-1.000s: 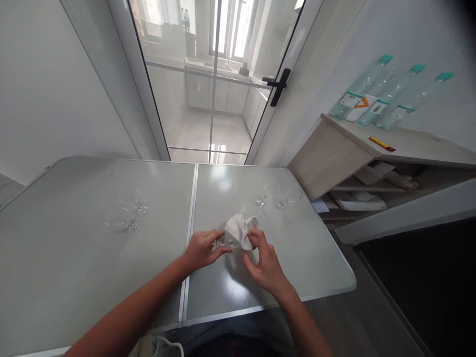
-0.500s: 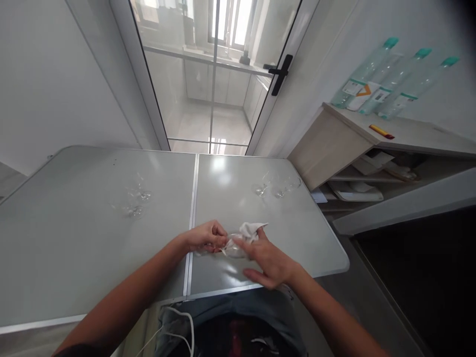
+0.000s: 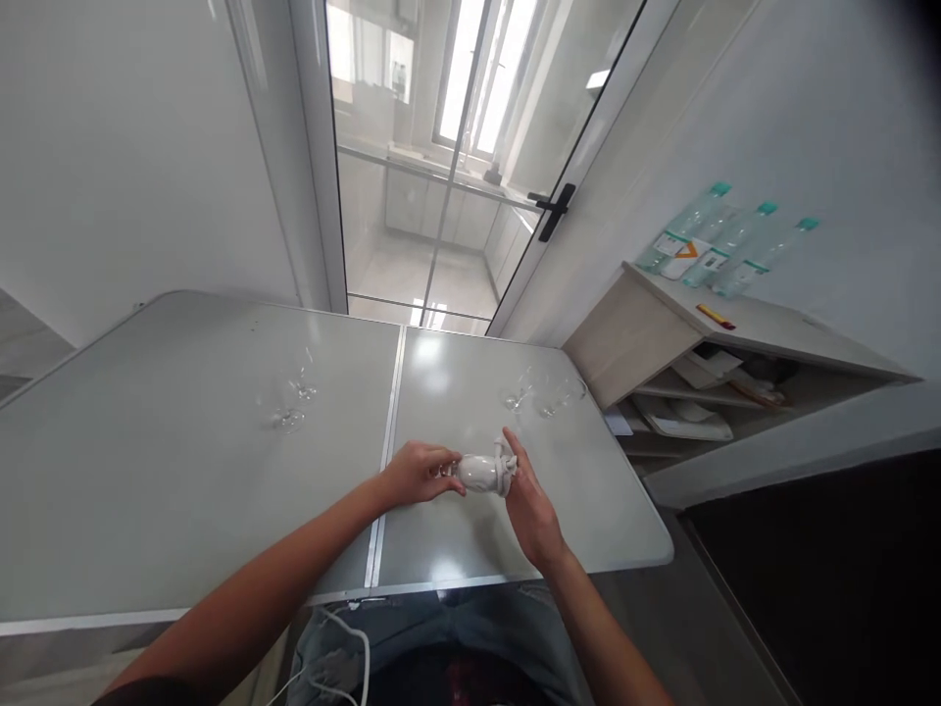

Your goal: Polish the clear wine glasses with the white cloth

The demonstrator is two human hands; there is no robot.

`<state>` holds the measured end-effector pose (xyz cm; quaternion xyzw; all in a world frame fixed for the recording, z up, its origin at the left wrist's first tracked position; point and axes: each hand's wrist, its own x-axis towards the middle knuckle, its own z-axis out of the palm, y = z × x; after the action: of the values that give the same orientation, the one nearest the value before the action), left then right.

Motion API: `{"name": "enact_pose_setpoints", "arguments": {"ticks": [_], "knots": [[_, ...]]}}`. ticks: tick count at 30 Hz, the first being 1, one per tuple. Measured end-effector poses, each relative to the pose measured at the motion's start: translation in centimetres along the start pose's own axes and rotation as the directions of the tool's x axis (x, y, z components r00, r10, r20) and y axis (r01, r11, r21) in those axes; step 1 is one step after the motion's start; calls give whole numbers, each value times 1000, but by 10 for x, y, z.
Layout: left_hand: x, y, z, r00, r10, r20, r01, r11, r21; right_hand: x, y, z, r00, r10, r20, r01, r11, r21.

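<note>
A clear wine glass (image 3: 474,473) lies sideways between my hands above the grey table (image 3: 183,471), its bowl stuffed with a white cloth (image 3: 494,471). My left hand (image 3: 418,474) is closed round the glass at its stem end. My right hand (image 3: 525,490) pinches the cloth where it sticks out of the bowl's mouth, fingers pressed against it.
Two clear glasses (image 3: 290,402) stand on the table's left half and two more glasses (image 3: 540,394) near its far right corner. A glass door (image 3: 448,167) is behind. To the right, a low shelf (image 3: 735,343) carries three plastic bottles (image 3: 724,240).
The cloth, loose over the glass before, is now pushed into the bowl. My right hand has gone from lying flat over it to pinching its end. The view has tilted up and shifted.
</note>
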<state>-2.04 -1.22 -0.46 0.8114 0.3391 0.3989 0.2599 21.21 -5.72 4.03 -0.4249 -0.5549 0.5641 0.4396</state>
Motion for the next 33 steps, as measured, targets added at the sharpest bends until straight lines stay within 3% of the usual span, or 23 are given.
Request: {"name": "enact_pose_setpoints", "arguments": {"ticks": [2,5,8,10,11,13,15,16,19,23,25,29,33], "knots": [[3,6,-4,966,-155,209,207,944,-257,-8,-2,-9,996,-79,36,84,982,-167],[6,11,-8,835,-245,493,494,727,-476,-16,-9,-24,956,-190,221,269,869,-415],[6,11,-9,772,-247,586,609,551,-571,-19,-11,-32,851,-260,457,494,693,-526],[6,10,-8,777,-227,588,612,492,-619,-19,-8,-31,829,-321,457,544,653,-527],[5,9,-7,791,-223,570,599,478,-642,-19,-7,-29,854,-367,369,517,680,-520],[5,8,-5,826,-248,506,559,481,-676,-17,-6,-24,907,-421,25,385,803,-454],[5,6,-3,856,-337,392,516,530,-673,-10,-10,-19,872,-349,-344,270,928,-256],[5,5,-1,863,-389,321,499,565,-657,-6,-14,-18,837,-284,-467,254,959,-128],[4,2,3,870,-468,157,452,626,-635,9,-19,-20,774,-84,-628,255,948,188],[1,-1,9,895,-433,105,376,609,-698,24,-5,-21,721,49,-691,305,873,380],[-1,-1,13,908,-406,105,358,621,-698,27,7,-15,777,93,-623,276,839,470],[0,-3,16,915,-368,164,360,564,-743,27,21,-1,945,108,-309,98,807,582],[1,-9,9,904,-360,232,393,482,-783,29,21,-5,989,105,-107,-34,851,524]]}}
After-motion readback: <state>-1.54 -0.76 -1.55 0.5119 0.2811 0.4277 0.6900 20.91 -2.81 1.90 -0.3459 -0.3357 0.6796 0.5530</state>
